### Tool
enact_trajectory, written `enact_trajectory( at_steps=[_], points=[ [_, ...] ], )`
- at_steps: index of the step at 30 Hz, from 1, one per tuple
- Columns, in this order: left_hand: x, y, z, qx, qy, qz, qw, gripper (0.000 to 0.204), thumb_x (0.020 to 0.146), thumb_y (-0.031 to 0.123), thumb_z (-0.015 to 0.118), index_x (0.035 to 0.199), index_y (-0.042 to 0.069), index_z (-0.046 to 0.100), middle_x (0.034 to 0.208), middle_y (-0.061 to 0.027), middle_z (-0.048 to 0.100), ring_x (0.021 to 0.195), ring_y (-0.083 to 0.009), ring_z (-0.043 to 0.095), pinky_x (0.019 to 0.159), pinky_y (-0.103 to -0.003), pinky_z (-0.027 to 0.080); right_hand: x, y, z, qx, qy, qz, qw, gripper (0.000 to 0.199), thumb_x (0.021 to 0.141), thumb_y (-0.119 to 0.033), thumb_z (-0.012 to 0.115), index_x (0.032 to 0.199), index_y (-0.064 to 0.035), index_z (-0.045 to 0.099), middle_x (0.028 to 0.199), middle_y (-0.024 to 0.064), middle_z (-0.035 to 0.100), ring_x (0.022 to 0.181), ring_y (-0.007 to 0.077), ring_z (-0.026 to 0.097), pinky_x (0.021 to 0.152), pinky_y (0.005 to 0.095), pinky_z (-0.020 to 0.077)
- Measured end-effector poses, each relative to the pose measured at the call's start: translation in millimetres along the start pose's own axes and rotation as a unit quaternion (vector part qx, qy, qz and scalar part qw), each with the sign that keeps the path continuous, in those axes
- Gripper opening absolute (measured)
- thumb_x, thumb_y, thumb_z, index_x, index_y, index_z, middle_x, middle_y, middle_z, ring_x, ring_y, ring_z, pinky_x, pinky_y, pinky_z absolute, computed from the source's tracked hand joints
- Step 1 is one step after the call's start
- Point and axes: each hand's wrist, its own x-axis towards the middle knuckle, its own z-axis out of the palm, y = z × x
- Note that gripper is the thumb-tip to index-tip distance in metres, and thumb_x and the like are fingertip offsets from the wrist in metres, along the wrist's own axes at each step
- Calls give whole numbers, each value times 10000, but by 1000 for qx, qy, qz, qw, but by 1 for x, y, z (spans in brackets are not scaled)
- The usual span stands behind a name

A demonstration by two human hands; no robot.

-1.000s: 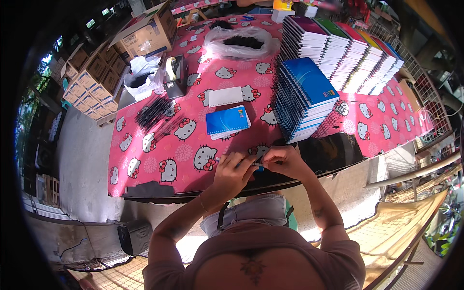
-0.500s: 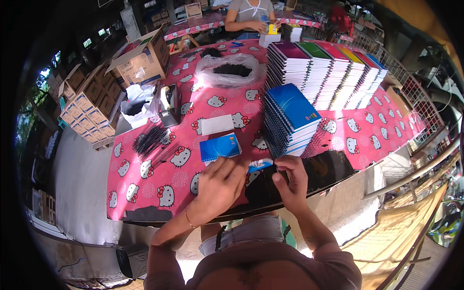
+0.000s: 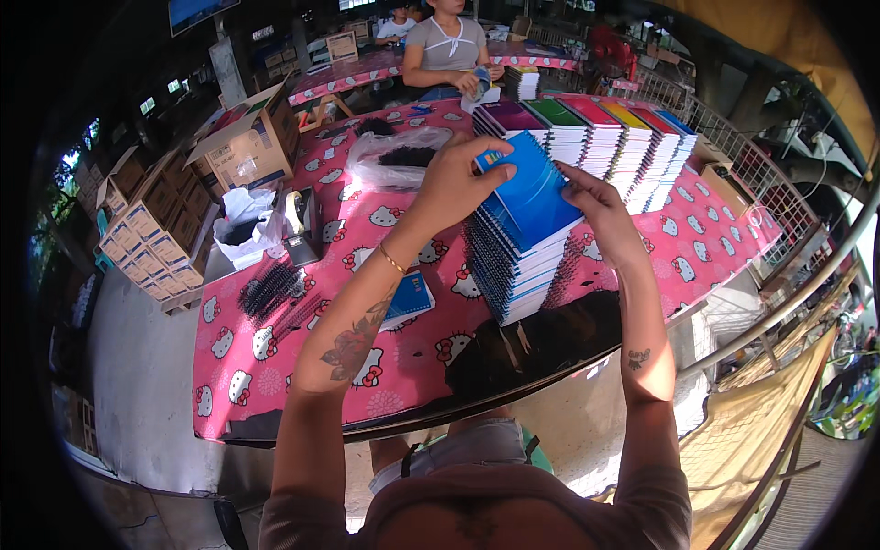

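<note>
Both of my hands are at a blue spiral notebook (image 3: 530,192), held over a tall stack of blue spiral notebooks (image 3: 518,275). My left hand (image 3: 456,179) pinches its upper left corner, with the thumb lying on the cover. At the upper right edge, my right hand (image 3: 603,213) grips it between thumb and fingers. The held notebook lies tilted on or just above the stack; I cannot tell which. Partly behind my left forearm, another blue notebook (image 3: 411,299) lies on the pink patterned table (image 3: 385,400).
Stacks of coloured notebooks (image 3: 600,137) stand at the back right. Black binding coils (image 3: 270,291), a tape dispenser (image 3: 300,225) and a plastic bag (image 3: 367,160) are to the left. Cardboard boxes (image 3: 156,225) stand beside the table. Across it, a person (image 3: 447,55) handles something.
Both hands have moved up and away from the table's near edge to above the stack, now holding a blue notebook there. The view has shifted slightly.
</note>
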Motion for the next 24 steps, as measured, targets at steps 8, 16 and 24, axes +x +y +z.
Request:
enact_trajectory(
  at_steps=[8,16,24],
  points=[
    [-37,-43,27,154,218,111,957,221,916,249,679,1086,118,729,1045,-119,662,1018,-275,623,903,-391,449,-14,-1,33,-455,171,-183,855,473,875,-366,695,1191,-14,695,1061,132,684,959,297,659,901,446,467],
    [-193,-95,-14,187,-12,-9,982,262,873,122,704,1115,25,684,1051,-126,666,907,-300,669,781,-374,545,-41,19,89,-511,84,-281,808,461,922,-275,618,1287,7,611,1350,186,598,1299,328,542,1116,544,342],
    [-254,-125,-5,360,-13,63,931,308,869,145,708,1165,68,671,1060,-108,656,927,-305,665,753,-392,568,-80,17,132,-217,31,-378,900,318,835,-105,692,1146,-36,683,1257,129,627,1152,320,611,987,455,448]
  ],
)
